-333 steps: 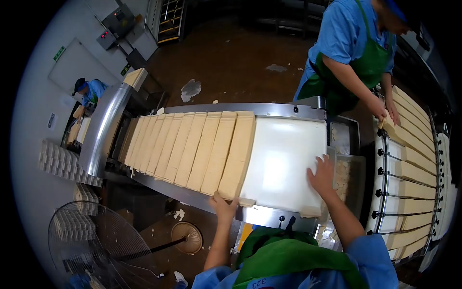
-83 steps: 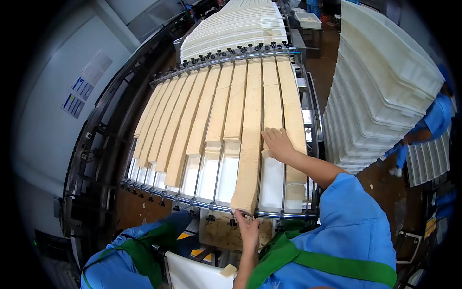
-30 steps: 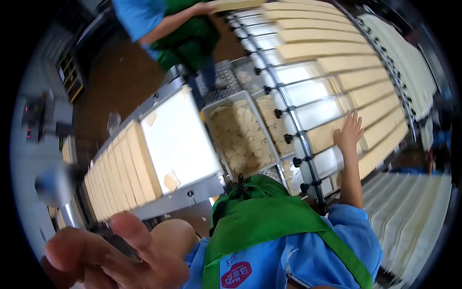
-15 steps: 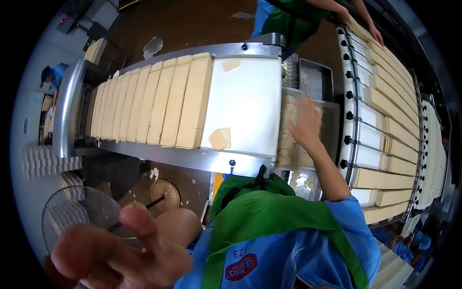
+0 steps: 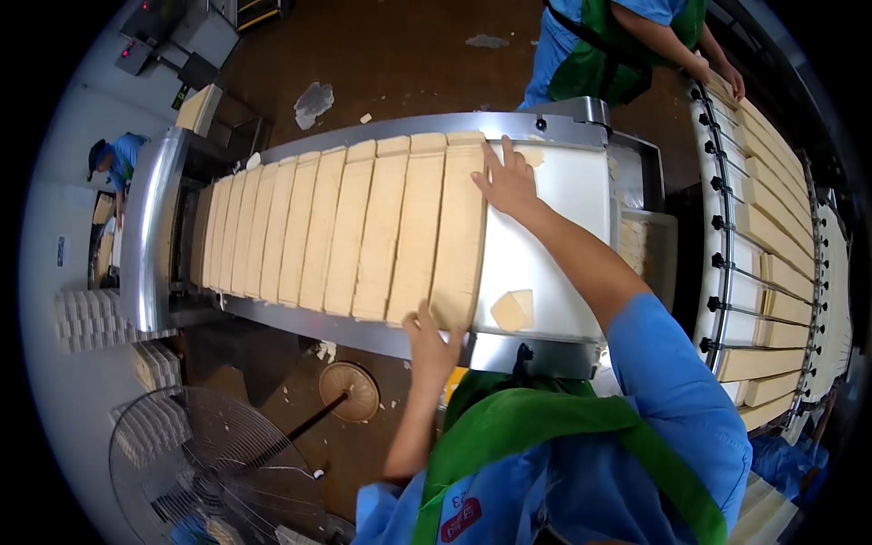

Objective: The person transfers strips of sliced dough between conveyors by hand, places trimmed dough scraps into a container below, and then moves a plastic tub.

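Note:
A row of long, cream-coloured slabs lies side by side across a white conveyor belt. My right hand is over the far end of the rightmost slab, fingers spread and apparently touching its right edge. At that slab's near end is my left hand, its fingers apart and the fingertips at the corner. Neither hand visibly closes round the slab. Two flat cream pieces overlap on the bare belt, near the front rail. Another small piece shows partly behind my right hand.
Metal rails edge the belt. Bins with scraps stand beyond its right end. Another conveyor carries similar slabs; a co-worker's hands are at its far end. A fan stands at lower left.
My right hand has moved left from above the scrap bins to the rightmost slab. My left hand has gone from close to the camera to the slab's near end. The view has shifted.

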Action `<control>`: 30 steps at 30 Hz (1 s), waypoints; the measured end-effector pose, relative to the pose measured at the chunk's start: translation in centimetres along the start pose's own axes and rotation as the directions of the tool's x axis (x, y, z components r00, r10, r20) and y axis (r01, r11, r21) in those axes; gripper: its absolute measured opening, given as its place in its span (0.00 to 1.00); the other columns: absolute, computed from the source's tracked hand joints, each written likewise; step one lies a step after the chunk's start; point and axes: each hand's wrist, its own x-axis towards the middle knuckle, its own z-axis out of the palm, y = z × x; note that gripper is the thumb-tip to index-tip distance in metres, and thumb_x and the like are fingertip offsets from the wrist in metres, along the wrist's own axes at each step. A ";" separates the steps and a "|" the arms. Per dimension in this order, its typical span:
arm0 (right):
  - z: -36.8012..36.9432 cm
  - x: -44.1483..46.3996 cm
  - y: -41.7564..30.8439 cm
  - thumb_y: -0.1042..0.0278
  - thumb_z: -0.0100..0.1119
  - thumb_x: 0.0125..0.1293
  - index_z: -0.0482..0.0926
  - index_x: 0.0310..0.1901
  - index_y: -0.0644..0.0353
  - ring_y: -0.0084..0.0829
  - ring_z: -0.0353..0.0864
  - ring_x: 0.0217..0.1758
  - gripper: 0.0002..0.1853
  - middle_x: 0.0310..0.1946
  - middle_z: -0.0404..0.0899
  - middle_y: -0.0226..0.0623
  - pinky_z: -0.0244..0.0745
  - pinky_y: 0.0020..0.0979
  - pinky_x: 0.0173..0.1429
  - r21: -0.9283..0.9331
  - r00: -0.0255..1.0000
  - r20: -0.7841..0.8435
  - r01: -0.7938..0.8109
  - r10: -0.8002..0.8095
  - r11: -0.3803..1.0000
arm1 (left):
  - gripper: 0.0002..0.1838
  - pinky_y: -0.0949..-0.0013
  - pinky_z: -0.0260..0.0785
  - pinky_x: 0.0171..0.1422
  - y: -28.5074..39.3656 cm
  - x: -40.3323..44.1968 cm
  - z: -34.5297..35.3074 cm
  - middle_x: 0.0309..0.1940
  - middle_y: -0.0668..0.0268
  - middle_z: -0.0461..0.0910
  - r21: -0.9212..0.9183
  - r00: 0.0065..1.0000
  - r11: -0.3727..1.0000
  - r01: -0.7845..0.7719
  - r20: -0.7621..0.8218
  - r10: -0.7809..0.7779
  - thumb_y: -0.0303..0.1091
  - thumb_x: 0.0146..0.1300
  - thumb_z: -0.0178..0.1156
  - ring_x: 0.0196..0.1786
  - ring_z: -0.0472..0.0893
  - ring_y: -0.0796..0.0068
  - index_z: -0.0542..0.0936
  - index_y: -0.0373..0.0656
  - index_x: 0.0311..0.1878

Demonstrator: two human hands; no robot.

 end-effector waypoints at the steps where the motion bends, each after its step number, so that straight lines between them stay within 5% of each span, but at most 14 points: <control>1: 0.6 1.7 -0.5 0.41 0.47 0.67 0.54 0.72 0.47 0.50 0.57 0.70 0.36 0.75 0.42 0.51 0.58 0.48 0.67 -0.021 0.999 0.036 -0.002 0.003 1.000 | 0.43 0.53 0.65 0.61 -1.0 0.1 1.3 0.58 0.34 0.56 0.038 0.999 0.998 0.041 0.007 -0.041 0.38 0.56 0.67 0.57 0.67 0.36 0.54 0.28 0.67; 8: -0.9 4.3 -5.3 0.35 0.46 0.65 0.60 0.69 0.47 0.48 0.63 0.66 0.36 0.73 0.47 0.47 0.63 0.48 0.66 -0.043 0.963 0.243 -0.110 0.117 0.993 | 0.47 0.52 0.64 0.62 -0.9 1.2 3.1 0.57 0.33 0.57 0.005 0.998 0.999 0.048 0.051 -0.048 0.37 0.52 0.71 0.56 0.67 0.34 0.53 0.24 0.65; 12: 1.4 3.2 -3.5 0.43 0.53 0.62 0.64 0.64 0.53 0.51 0.68 0.60 0.33 0.66 0.59 0.51 0.67 0.49 0.61 0.051 0.973 0.072 -0.223 0.219 0.973 | 0.45 0.51 0.62 0.63 -0.9 2.1 3.6 0.55 0.33 0.58 0.150 0.998 0.988 -0.027 0.055 0.019 0.34 0.49 0.71 0.55 0.66 0.34 0.55 0.23 0.63; 17: -4.8 -0.7 2.1 0.45 0.58 0.58 0.65 0.60 0.59 0.51 0.69 0.59 0.34 0.62 0.61 0.48 0.68 0.52 0.59 0.093 0.861 0.070 -0.509 0.504 0.856 | 0.46 0.50 0.60 0.64 0.4 3.2 3.8 0.55 0.37 0.58 0.131 0.976 0.982 -0.139 0.185 0.114 0.35 0.47 0.71 0.56 0.65 0.35 0.56 0.28 0.65; 20: -6.5 -2.9 6.4 0.45 0.62 0.52 0.61 0.64 0.52 0.55 0.66 0.61 0.40 0.70 0.49 0.48 0.70 0.53 0.57 0.180 0.742 0.094 -0.669 0.664 0.721 | 0.45 0.50 0.60 0.65 -0.2 4.6 5.6 0.54 0.38 0.59 -0.118 0.920 0.961 -0.251 0.278 0.275 0.39 0.49 0.71 0.57 0.65 0.35 0.56 0.28 0.64; 22: -5.3 -4.4 8.8 0.44 0.64 0.50 0.57 0.66 0.54 0.58 0.65 0.62 0.44 0.74 0.39 0.50 0.71 0.54 0.55 0.169 0.769 -0.055 -0.621 0.637 0.765 | 0.46 0.50 0.64 0.62 1.5 4.4 7.3 0.54 0.39 0.59 -0.005 0.880 0.932 -0.363 0.327 0.345 0.43 0.50 0.70 0.57 0.66 0.36 0.55 0.28 0.63; 24: -6.0 -6.2 10.9 0.45 0.65 0.49 0.56 0.67 0.56 0.62 0.64 0.63 0.47 0.75 0.31 0.52 0.71 0.52 0.57 0.224 0.763 -0.083 -0.613 0.642 0.758 | 0.47 0.48 0.67 0.57 5.3 3.4 8.3 0.54 0.39 0.59 0.189 0.942 0.966 -0.178 0.316 0.112 0.45 0.50 0.70 0.56 0.66 0.35 0.53 0.29 0.63; 26: -8.7 -9.8 12.1 0.49 0.66 0.48 0.56 0.68 0.57 0.62 0.63 0.64 0.47 0.74 0.35 0.55 0.70 0.49 0.60 0.569 0.631 0.043 -0.653 0.774 0.500 | 0.46 0.47 0.68 0.54 7.0 2.8 9.3 0.55 0.40 0.56 0.214 0.947 0.954 -0.208 0.288 0.142 0.43 0.50 0.69 0.54 0.67 0.35 0.52 0.30 0.63; 30: -12.6 -19.1 17.7 0.54 0.66 0.48 0.56 0.66 0.58 0.61 0.64 0.62 0.44 0.66 0.50 0.56 0.72 0.48 0.57 0.677 0.416 -0.234 -0.579 0.879 0.455 | 0.40 0.50 0.68 0.57 10.4 1.4 12.9 0.58 0.41 0.52 0.028 0.888 0.899 -0.436 0.172 0.426 0.30 0.48 0.65 0.54 0.67 0.39 0.55 0.34 0.63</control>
